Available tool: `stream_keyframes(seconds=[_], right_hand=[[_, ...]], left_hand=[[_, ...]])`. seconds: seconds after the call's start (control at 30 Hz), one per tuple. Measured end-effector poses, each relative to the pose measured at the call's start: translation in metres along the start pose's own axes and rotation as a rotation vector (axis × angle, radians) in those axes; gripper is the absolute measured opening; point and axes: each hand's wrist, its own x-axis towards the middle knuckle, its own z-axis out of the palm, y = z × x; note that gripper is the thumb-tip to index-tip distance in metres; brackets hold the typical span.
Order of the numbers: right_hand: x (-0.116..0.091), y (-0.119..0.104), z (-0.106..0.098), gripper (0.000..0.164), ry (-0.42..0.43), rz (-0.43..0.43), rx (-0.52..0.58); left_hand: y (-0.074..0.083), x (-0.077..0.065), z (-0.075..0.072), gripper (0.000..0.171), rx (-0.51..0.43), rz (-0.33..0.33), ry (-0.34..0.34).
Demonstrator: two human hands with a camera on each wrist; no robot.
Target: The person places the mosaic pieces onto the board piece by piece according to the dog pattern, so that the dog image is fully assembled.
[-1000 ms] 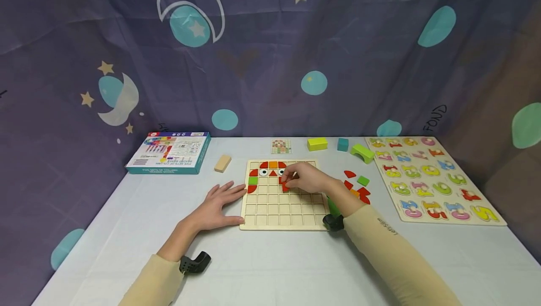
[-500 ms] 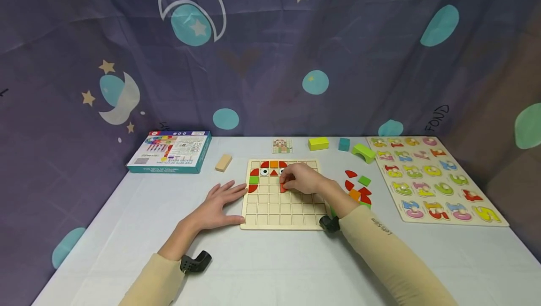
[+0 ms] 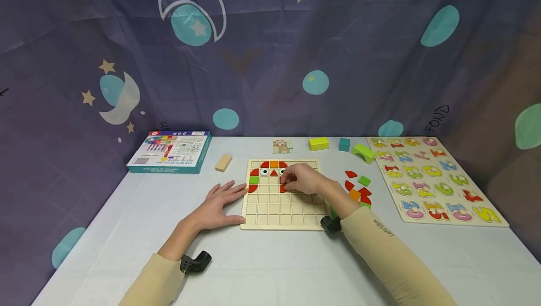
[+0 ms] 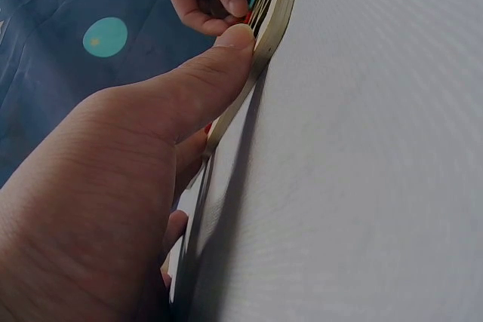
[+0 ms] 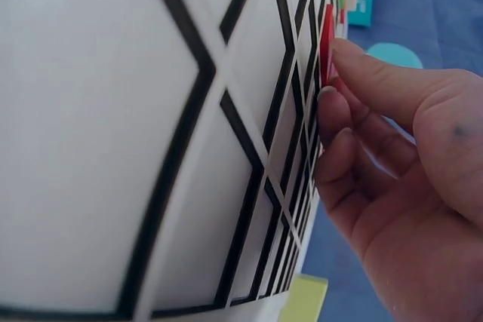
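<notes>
A square wooden grid board lies flat on the white table. Its upper cells hold red quarter-circles, a green square, an orange square, a red triangle and round eye pieces. With fingers spread, my left hand rests on the table, its thumb and fingertips touching the board's left edge. My right hand is over the middle of the board and pinches a red piece between thumb and fingertips, low at the grid. That piece's full outline is hidden by the fingers.
Loose red, green and orange pieces lie right of the board, partly behind the right forearm. Behind it are a pattern card, a yellow block, a teal block and a green arch. A number puzzle and box flank these.
My right hand has shifted only slightly; the red piece that stood tilted under its fingers now sits lower and flatter at the grid. My left hand stays in place.
</notes>
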Motion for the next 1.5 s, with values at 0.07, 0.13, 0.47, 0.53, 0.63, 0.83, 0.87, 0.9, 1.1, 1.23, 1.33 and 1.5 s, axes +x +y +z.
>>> stream_keyframes(seconds=[0.07, 0.13, 0.47, 0.53, 0.63, 0.83, 0.87, 0.9, 1.1, 1.23, 1.33, 1.5], right_hand=[[0.000, 0.000, 0.000, 0.008, -0.007, 0.001, 0.002], [0.001, -0.002, -0.001, 0.009, -0.012, 0.001, 0.001], [0.003, -0.003, -0.001, 0.012, -0.005, -0.021, -0.006], [0.001, -0.002, -0.003, 0.011, -0.003, -0.014, 0.010], [-0.002, 0.000, -0.007, 0.010, 0.006, 0.013, 0.054], [-0.015, 0.009, -0.022, 0.011, 0.033, 0.034, 0.121], [-0.018, 0.011, -0.026, 0.012, 0.035, 0.039, 0.122], [-0.020, 0.014, -0.029, 0.013, 0.037, 0.047, 0.124], [-0.032, 0.031, -0.050, 0.019, 0.046, 0.086, 0.090], [-0.043, 0.043, -0.065, 0.021, 0.081, 0.089, 0.073], [-0.053, 0.052, -0.075, 0.021, 0.115, 0.106, 0.066], [-0.068, 0.066, -0.087, 0.023, 0.132, 0.195, 0.059]], left_hand=[[0.000, 0.000, 0.000, 0.084, 0.002, -0.004, 0.000], [0.000, 0.000, -0.001, 0.085, 0.002, -0.008, 0.000], [0.002, 0.000, -0.001, 0.084, -0.008, -0.009, 0.001], [0.002, 0.000, -0.001, 0.084, -0.008, -0.008, 0.000], [0.002, 0.000, -0.001, 0.084, -0.011, -0.006, 0.000], [0.001, 0.001, 0.000, 0.084, 0.002, -0.008, -0.001], [0.002, 0.000, 0.000, 0.084, 0.003, -0.009, -0.001], [0.002, 0.000, 0.000, 0.084, 0.002, -0.010, -0.001], [0.002, 0.000, 0.000, 0.083, 0.004, -0.015, 0.000], [0.002, 0.000, 0.000, 0.084, 0.005, -0.017, -0.004], [0.002, 0.000, 0.001, 0.084, 0.001, -0.015, -0.001], [0.001, 0.000, 0.001, 0.084, -0.006, -0.009, 0.001]])
